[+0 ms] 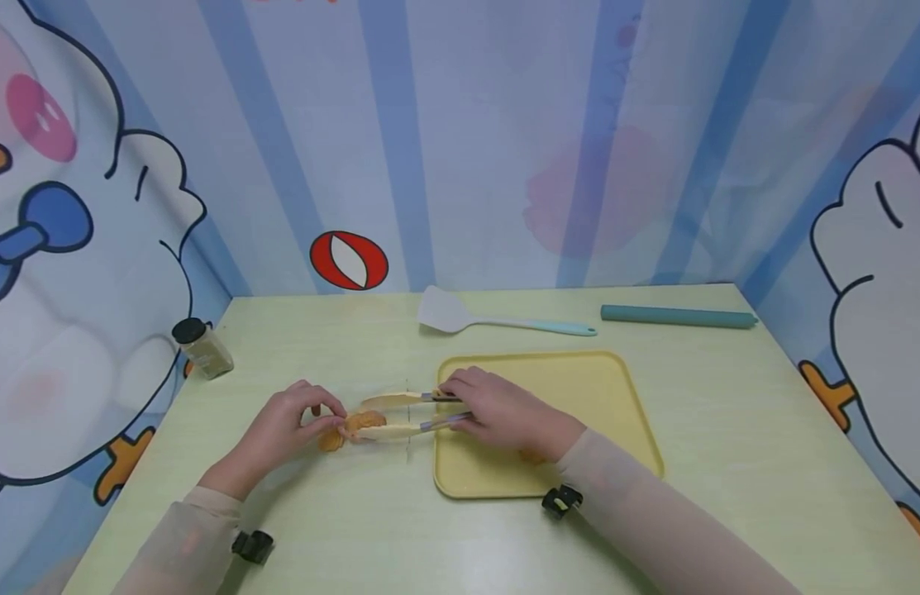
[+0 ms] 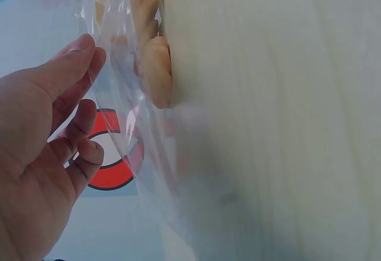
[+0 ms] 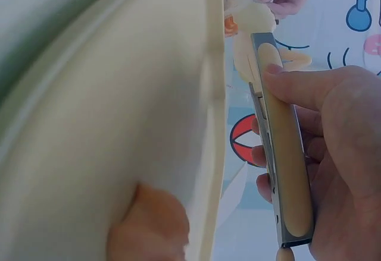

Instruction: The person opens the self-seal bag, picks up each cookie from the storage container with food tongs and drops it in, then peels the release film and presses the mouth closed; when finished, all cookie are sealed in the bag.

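Observation:
My left hand (image 1: 277, 434) pinches the edge of a clear plastic bag (image 2: 126, 109) between thumb and forefinger. Inside the bag are several orange-brown food pieces (image 2: 158, 74), whose exact kind I cannot tell. My right hand (image 1: 497, 409) grips metal tongs (image 3: 286, 148) with cream-coloured tips, its thumb along the handle. The tongs point left, spread apart at the bag, one tip on each side of an orange piece (image 1: 366, 420). Whether they touch that piece is not clear. Another orange-brown piece (image 3: 152, 228) lies on the yellow tray (image 1: 549, 483), partly under my right wrist in the head view.
Behind the tray lies a spatula (image 1: 445, 311) with a pale blue handle. A teal stick (image 1: 675, 316) lies at the back right. At the left edge stands a black-lidded seasoning jar (image 1: 210, 354). A printed curtain (image 1: 489, 149) encloses the table's back and sides.

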A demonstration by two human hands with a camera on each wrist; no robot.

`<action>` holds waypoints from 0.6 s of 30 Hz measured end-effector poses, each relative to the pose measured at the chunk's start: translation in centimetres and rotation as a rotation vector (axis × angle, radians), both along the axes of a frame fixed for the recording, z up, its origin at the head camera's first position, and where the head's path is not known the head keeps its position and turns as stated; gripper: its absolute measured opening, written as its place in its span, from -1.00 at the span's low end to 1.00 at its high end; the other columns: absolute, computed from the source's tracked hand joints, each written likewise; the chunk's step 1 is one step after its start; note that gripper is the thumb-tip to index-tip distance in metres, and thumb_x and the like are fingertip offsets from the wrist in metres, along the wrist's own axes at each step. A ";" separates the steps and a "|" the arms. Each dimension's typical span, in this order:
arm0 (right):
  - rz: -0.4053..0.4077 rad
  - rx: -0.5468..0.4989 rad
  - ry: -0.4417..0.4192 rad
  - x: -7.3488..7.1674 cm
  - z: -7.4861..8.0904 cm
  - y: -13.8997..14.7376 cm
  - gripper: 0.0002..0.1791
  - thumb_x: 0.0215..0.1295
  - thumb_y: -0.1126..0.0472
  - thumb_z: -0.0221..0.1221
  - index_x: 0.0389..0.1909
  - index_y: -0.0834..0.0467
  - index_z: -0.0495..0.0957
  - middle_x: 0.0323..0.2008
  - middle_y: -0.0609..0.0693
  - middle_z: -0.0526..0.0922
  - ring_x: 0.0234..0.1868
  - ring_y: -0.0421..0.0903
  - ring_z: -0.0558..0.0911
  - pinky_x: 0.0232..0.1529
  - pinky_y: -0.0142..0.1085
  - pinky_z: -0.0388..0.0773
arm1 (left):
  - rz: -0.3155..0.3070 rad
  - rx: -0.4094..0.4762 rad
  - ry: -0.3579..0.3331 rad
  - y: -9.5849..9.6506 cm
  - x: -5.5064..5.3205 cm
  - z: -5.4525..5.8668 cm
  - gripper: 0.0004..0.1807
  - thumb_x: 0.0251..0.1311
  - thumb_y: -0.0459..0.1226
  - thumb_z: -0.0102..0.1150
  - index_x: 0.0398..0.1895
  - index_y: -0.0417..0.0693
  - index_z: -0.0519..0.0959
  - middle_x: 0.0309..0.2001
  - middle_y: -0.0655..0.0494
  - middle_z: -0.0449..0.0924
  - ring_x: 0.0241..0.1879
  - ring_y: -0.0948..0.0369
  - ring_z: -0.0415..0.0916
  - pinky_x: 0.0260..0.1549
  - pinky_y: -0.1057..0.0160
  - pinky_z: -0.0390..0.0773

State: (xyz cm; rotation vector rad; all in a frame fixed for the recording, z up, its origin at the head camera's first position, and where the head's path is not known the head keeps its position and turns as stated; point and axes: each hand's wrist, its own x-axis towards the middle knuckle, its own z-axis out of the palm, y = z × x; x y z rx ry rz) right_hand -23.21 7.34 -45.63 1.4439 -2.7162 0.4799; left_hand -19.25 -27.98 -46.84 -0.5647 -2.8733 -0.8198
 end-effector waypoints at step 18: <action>-0.179 -0.034 -0.037 2.0 0.5 9.7 -0.47 0.47 0.04 0.26 0.32 0.20 0.45 0.20 0.04 0.56 0.23 0.00 0.54 0.26 -0.04 0.52 | 0.037 -0.022 -0.065 0.1 0.2 0.0 -0.83 0.22 -0.29 0.45 -0.24 0.22 0.72 -0.22 0.27 0.65 -0.18 0.19 0.45 -0.24 0.15 0.54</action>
